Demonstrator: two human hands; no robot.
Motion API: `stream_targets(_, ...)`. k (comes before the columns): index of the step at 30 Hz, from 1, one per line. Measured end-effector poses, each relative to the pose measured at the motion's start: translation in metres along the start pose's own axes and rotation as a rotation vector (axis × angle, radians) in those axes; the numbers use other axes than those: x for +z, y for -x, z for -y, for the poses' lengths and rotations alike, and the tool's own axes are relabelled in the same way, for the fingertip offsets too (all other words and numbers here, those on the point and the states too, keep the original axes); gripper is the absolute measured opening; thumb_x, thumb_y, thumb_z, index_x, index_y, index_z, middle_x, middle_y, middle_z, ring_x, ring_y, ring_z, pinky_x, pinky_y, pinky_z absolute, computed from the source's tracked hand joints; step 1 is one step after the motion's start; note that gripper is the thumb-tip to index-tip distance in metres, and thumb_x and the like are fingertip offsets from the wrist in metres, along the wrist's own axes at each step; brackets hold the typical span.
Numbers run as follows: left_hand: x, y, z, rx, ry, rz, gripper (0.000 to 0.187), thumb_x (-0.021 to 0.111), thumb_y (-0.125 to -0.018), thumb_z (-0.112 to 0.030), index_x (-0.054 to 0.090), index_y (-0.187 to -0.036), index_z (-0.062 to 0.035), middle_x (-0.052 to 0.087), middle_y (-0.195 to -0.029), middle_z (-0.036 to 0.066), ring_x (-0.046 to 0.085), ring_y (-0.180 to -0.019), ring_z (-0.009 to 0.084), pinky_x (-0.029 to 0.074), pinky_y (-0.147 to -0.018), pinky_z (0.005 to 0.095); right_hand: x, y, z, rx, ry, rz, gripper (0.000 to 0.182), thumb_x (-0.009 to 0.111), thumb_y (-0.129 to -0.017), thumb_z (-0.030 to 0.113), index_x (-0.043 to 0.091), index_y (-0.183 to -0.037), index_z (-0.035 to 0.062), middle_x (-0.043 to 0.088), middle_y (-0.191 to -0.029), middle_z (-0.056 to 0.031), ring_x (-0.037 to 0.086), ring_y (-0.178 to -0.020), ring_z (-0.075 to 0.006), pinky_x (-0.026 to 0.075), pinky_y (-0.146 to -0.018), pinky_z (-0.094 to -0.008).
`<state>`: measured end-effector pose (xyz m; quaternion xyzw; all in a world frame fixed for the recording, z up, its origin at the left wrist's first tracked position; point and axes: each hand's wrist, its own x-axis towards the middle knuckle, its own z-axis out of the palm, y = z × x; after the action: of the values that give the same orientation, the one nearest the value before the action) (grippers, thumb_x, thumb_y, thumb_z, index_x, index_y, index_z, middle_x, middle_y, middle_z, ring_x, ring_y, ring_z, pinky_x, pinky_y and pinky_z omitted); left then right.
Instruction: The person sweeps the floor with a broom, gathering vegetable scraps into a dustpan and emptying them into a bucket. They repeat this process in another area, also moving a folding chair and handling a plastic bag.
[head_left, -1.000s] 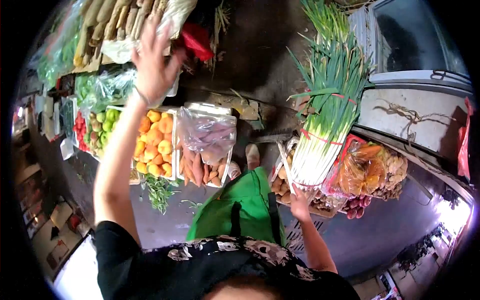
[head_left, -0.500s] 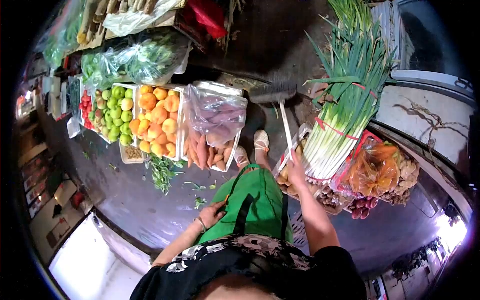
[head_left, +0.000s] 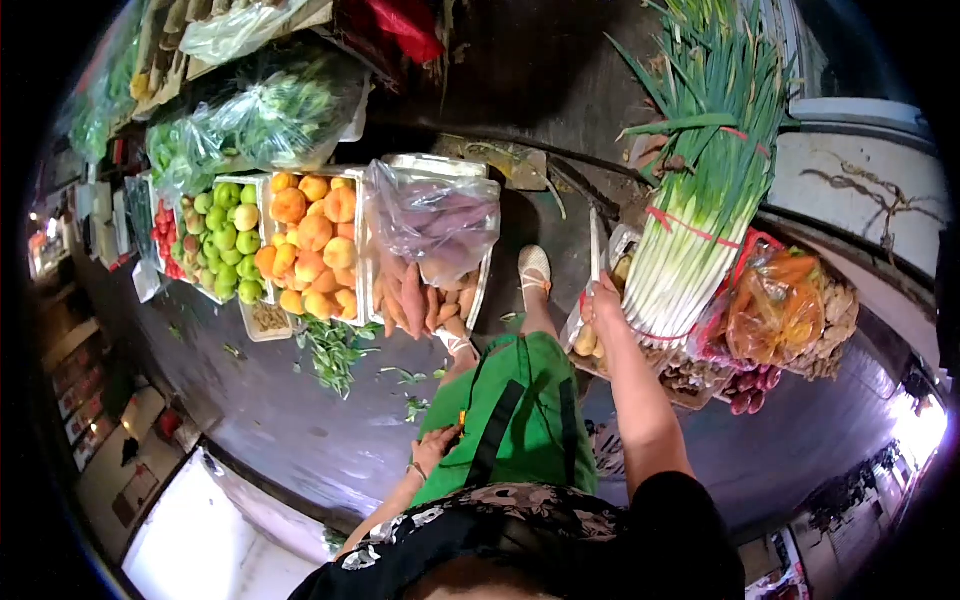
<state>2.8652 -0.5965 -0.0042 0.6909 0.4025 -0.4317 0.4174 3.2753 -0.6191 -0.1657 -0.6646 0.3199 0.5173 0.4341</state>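
The right hand (head_left: 603,300) gripped a broom handle (head_left: 594,245) beside the scallions (head_left: 700,220), mid-sweep by the look of it. The left hand (head_left: 435,447) rested half-curled on the green apron (head_left: 520,420), holding nothing. The next stroke would likely need to draw debris toward the feet. Crates (head_left: 470,300) to the hand's left and scallions crowded the lane; wet floor (head_left: 300,420) lay open below the left hand.

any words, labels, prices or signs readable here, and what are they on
None can be read.
The crate of oranges, the bag of sweet potatoes and the bundled scallions show no tags or price cards.
The flat items at the far left edge are too small and blurred to tell any print.
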Motion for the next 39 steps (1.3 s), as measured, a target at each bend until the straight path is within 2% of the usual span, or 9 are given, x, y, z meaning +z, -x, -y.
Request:
stream_targets(3,0.011,0.012,0.034,0.024,0.01,-0.045,0.05,0.054,-0.081,-0.031,0.041,-0.129,-0.0293,0.045,-0.128,0.001,0.044,-0.114,0.0242,0.033,-0.084,0.0491,-0.014,-0.052,-0.082,-0.095,0.486,-0.04,0.05,0.041,-0.089,0.014,0.029,-0.137,0.0184,0.051,-0.068,-0.0053,0.046,-0.046,-0.0175,0.04,-0.04,-0.0328)
stream_targets(5,0.007,0.006,0.061,0.049,0.033,-0.076,0.05,0.055,-0.08,-0.031,0.042,-0.129,-0.0286,0.045,-0.128,0.001,0.043,-0.114,0.0244,0.034,-0.084,0.0487,-0.025,-0.044,-0.123,-0.469,0.755,-0.155,0.049,0.042,-0.088,0.015,0.033,-0.135,0.0139,0.059,-0.08,-0.0099,0.056,-0.065,-0.0238,0.047,-0.061,-0.0345)
stream_targets(8,0.002,0.021,0.093,0.093,-0.034,-0.134,0.048,0.057,-0.08,-0.032,0.045,-0.126,-0.0259,0.047,-0.126,0.002,0.044,-0.114,0.0245,0.034,-0.085,0.0478,-0.04,0.003,-0.16,-0.433,1.173,-0.187,0.045,0.041,-0.088,0.014,0.036,-0.133,0.0109,0.06,-0.093,-0.0119,0.057,-0.085,-0.0247,0.043,-0.079,-0.0285)
stream_targets(12,0.012,0.024,0.159,0.258,0.183,-0.28,0.041,0.059,-0.079,-0.03,0.053,-0.119,-0.0191,0.056,-0.115,0.005,0.051,-0.105,0.026,0.038,-0.082,0.0424,-0.063,0.003,-0.243,-0.952,1.052,-0.295,0.047,0.04,-0.089,0.014,0.034,-0.135,0.0149,0.058,-0.076,-0.0103,0.055,-0.063,-0.0231,0.046,-0.059,-0.0337)
stream_targets(14,0.009,0.025,0.17,0.238,0.18,-0.243,0.041,0.06,-0.079,-0.03,0.054,-0.117,-0.0177,0.057,-0.113,0.007,0.052,-0.103,0.0274,0.04,-0.081,0.0409,-0.027,0.087,-0.205,-0.005,0.447,-0.026,0.052,0.038,-0.089,0.012,0.024,-0.139,0.0158,0.056,-0.069,-0.0124,0.046,-0.046,-0.0237,0.039,-0.045,-0.0379)
stream_targets(15,0.005,0.029,0.169,0.241,0.218,-0.244,0.041,0.06,-0.079,-0.031,0.054,-0.117,-0.0173,0.057,-0.113,0.007,0.052,-0.102,0.0281,0.04,-0.081,0.0413,-0.027,0.098,-0.215,0.066,0.196,0.002,0.053,0.04,-0.091,0.011,0.022,-0.14,0.0188,0.043,-0.054,-0.0053,0.031,-0.036,-0.0159,0.028,-0.034,-0.0342)
stream_targets(22,0.014,0.028,0.17,0.282,0.228,-0.264,0.041,0.059,-0.079,-0.032,0.054,-0.116,-0.0176,0.057,-0.113,0.006,0.051,-0.104,0.0274,0.039,-0.082,0.0415,-0.034,0.135,-0.213,0.299,-0.219,0.117,0.048,0.044,-0.091,0.014,0.028,-0.136,0.0243,0.035,-0.053,-0.0006,0.028,-0.037,-0.011,0.023,-0.032,-0.0252)
stream_targets(27,0.023,0.022,0.157,0.215,0.198,-0.223,0.04,0.058,-0.079,-0.033,0.054,-0.116,-0.0184,0.056,-0.114,0.005,0.048,-0.107,0.0258,0.035,-0.084,0.0468,-0.001,0.137,-0.176,0.261,-0.291,0.23,0.014,0.05,-0.087,0.009,0.039,-0.093,0.0149,0.034,-0.055,0.0016,0.028,-0.038,-0.0064,0.02,-0.032,-0.0207)
stream_targets(39,0.03,0.004,0.096,0.064,-0.086,-0.21,0.035,0.061,-0.075,-0.035,0.058,-0.107,-0.0228,0.055,-0.101,0.004,0.05,-0.095,0.0273,0.039,-0.075,0.0483,0.076,-0.002,-0.065,0.35,-0.229,0.545,0.011,0.056,-0.085,0.018,0.047,-0.081,0.013,0.044,-0.055,0.0023,0.041,-0.04,-0.007,0.031,-0.033,-0.0206)
